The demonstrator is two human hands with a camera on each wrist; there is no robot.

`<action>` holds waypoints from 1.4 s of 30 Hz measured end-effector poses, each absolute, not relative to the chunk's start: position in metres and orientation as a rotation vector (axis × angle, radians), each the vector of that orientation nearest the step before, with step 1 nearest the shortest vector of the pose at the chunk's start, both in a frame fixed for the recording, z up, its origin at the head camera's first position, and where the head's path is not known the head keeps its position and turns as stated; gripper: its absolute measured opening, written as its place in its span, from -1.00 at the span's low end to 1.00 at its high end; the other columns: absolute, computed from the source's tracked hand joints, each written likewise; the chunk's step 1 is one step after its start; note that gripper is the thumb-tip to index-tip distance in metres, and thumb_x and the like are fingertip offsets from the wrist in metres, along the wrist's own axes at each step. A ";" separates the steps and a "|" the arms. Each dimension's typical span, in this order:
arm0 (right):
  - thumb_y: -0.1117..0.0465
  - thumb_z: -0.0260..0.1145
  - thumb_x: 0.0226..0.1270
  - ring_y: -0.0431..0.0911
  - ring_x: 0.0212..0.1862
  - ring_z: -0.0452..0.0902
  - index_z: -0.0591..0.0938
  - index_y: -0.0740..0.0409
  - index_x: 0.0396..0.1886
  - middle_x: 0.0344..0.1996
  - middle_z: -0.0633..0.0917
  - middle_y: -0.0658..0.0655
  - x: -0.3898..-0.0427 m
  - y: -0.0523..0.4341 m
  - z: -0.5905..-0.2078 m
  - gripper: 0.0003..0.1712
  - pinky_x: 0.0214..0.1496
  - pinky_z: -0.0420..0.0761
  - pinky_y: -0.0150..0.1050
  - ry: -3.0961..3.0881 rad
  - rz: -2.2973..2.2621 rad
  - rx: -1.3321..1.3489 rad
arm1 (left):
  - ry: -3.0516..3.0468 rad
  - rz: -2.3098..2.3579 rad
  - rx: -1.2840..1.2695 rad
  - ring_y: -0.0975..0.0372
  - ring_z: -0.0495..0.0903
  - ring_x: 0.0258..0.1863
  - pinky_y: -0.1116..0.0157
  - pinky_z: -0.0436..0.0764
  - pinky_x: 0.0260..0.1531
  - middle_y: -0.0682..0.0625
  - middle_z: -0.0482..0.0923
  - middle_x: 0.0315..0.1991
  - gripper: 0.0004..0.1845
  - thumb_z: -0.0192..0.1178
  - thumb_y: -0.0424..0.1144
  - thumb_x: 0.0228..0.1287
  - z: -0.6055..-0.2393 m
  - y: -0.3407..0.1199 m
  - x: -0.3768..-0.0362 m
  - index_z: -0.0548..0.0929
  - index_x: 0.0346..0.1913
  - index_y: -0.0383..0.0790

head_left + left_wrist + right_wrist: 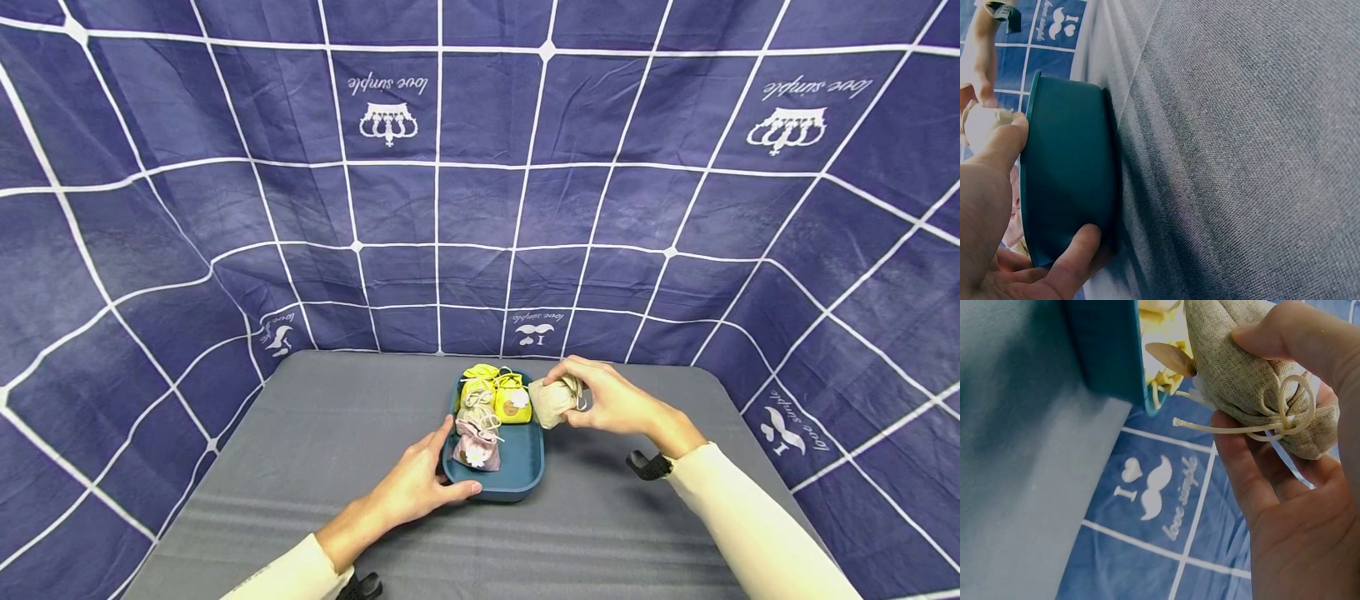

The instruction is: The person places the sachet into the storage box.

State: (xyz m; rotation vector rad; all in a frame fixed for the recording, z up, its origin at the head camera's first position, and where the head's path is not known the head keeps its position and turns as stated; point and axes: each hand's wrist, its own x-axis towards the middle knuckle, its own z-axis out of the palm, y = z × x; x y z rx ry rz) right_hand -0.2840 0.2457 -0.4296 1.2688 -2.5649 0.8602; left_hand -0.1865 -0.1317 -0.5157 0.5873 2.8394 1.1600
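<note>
A blue tray (522, 462) holds several small drawstring pouches. At its back are a yellow pouch (480, 372) and another yellow pouch (512, 408) with a flower patch. Along the left side sit a beige pouch (476, 408) and a pink pouch (476, 452). My left hand (416, 477) grips the tray's front left corner, thumb over the rim and fingers against the outer wall (1072, 162). Just right of the tray, my right hand (611, 398) holds a beige linen pouch (1241, 362) between thumb and fingers, its cord loop (1297, 403) hanging out.
The tray stands on a grey cloth-covered table (322, 425). Behind and at both sides hangs a blue curtain (480, 204) with white grid lines and printed words. Black straps (648, 465) sit at both wrists.
</note>
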 end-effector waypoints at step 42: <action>0.56 0.56 0.03 -0.10 0.38 0.69 0.80 -0.01 0.29 0.26 0.69 -0.02 -0.300 0.176 -0.416 -0.23 0.50 0.73 -0.07 -2.656 0.503 1.765 | 2.831 1.165 0.572 0.10 0.84 0.07 0.15 0.83 0.24 -0.52 0.50 0.63 0.39 0.76 0.22 0.28 -0.514 -0.132 -0.186 0.19 0.84 -0.50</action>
